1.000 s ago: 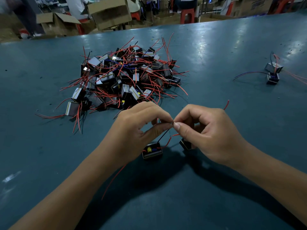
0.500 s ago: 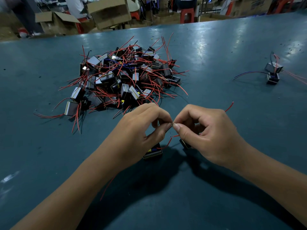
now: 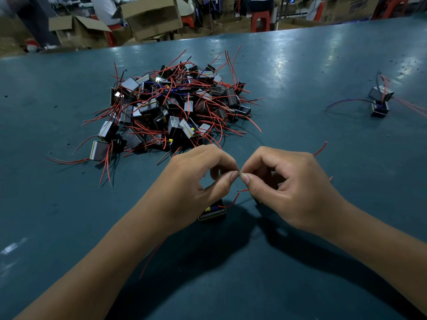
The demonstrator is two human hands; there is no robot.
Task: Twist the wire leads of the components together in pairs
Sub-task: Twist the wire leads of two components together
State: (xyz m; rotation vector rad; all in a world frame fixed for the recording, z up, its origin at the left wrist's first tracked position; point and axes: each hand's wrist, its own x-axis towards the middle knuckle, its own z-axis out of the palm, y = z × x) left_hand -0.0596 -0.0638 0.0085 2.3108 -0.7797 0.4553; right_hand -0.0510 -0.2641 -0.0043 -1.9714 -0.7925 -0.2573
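Two bare hands are meeting over a blue-green table (image 3: 300, 262), and the account is running from the left side across. At the far left, a big pile of small boxy components (image 3: 171, 109) is lying on the table, well beyond the hands, with thin red wires (image 3: 104, 161) spilling out from it in all directions and a few blue and black ones mixed in. Nearer the camera, the left hand (image 3: 196, 181) is curling its fingers, with the thumb and forefinger pressing together on a fine wire end at the point where both hands are touching. Just under this hand a dark component with a yellow stripe (image 3: 212, 213) is resting on the table, half hidden by the palm, and a red lead (image 3: 233, 200) is rising from it toward the fingertips. The right hand (image 3: 291, 188) is mirroring the left, its thumb and forefinger pinching the same spot, the other fingers folding loosely behind. A second component (image 3: 260, 202) is peeking out beneath this hand, mostly covered. A red wire tip (image 3: 322, 147) is poking out beyond the right knuckles. Far to the right, well apart from everything else, a pair of components (image 3: 380, 101) is sitting together with blue and red wires trailing away. Cardboard boxes (image 3: 152, 17) and red stools (image 3: 261, 19) are standing beyond the table's far edge.
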